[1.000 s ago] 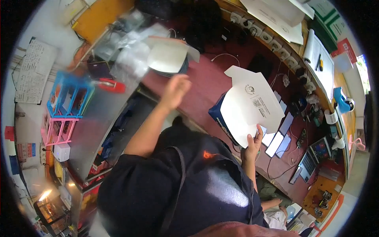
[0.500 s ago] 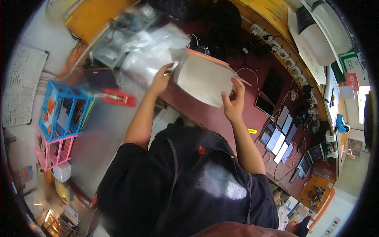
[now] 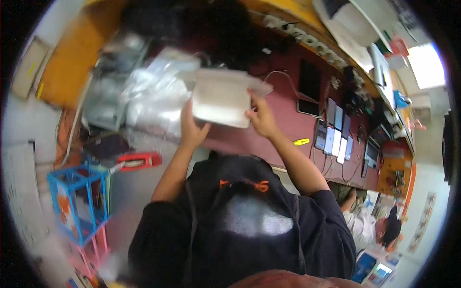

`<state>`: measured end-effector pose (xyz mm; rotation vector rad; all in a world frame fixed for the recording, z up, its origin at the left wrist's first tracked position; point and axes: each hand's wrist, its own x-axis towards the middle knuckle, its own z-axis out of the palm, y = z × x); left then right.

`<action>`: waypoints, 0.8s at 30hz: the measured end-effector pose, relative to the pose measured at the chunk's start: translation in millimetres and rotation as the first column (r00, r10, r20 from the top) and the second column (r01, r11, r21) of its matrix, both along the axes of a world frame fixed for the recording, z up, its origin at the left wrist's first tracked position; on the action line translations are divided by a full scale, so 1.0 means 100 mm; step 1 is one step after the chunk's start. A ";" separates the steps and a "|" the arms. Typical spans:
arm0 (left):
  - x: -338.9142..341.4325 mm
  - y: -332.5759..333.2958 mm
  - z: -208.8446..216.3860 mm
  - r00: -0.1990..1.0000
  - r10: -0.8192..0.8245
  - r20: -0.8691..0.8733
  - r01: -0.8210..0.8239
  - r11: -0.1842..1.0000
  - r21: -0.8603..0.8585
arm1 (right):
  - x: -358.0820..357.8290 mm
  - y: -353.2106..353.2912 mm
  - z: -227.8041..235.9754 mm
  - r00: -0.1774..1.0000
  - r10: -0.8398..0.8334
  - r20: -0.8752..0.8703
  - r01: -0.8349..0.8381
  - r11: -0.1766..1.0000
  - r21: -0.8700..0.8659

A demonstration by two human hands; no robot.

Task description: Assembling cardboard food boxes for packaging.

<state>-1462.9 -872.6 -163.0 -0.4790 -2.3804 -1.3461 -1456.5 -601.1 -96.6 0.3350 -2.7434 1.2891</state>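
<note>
A shallow white cardboard box (image 3: 220, 103), blurred by motion, is held up in front of my chest. It appears to stand open toward me, with a loose flap at its right end. Against the box's left side, my left hand (image 3: 193, 128) is closed on the edge, its thumb pointing right. My right hand (image 3: 261, 114) pinches the right side near the flap. To the left of the box lies a heap of clear plastic bags (image 3: 156, 96).
Several phones (image 3: 334, 137) with cables lie to the right on the dark red table (image 3: 288, 127), beside a yellow marker (image 3: 301, 142). A red tape dispenser (image 3: 139, 162) and blue rack (image 3: 79, 201) are at left. Another person (image 3: 370, 225) sits at lower right.
My left hand has moved from the box's upper left corner down its left side. The box has turned more level and its inside faces me. My view has swung round.
</note>
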 end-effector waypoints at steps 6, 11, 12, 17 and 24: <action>0.19 0.38 0.58 0.913 -0.174 -0.368 0.013 0.916 -0.401 | 0.39 -0.10 -0.13 0.985 0.109 -0.131 -0.115 0.993 -0.042; 0.16 0.60 0.47 0.918 -0.266 -0.292 0.112 0.884 -0.454 | 0.43 -0.13 -0.17 0.937 0.269 -0.225 -0.183 0.923 0.339; 0.16 0.63 0.50 0.927 -0.258 -0.272 0.115 0.886 -0.450 | 0.41 -0.12 -0.21 0.938 0.258 -0.233 -0.173 0.928 0.330; 0.18 0.63 0.56 0.949 -0.259 -0.182 0.118 0.824 -0.554 | 0.33 -0.11 -0.29 0.912 0.320 -0.255 -0.148 0.839 0.524; 0.12 0.73 0.51 0.952 -0.208 -0.224 0.020 0.775 -0.631 | 0.18 0.01 -0.47 0.909 0.291 -0.299 -0.156 0.901 0.404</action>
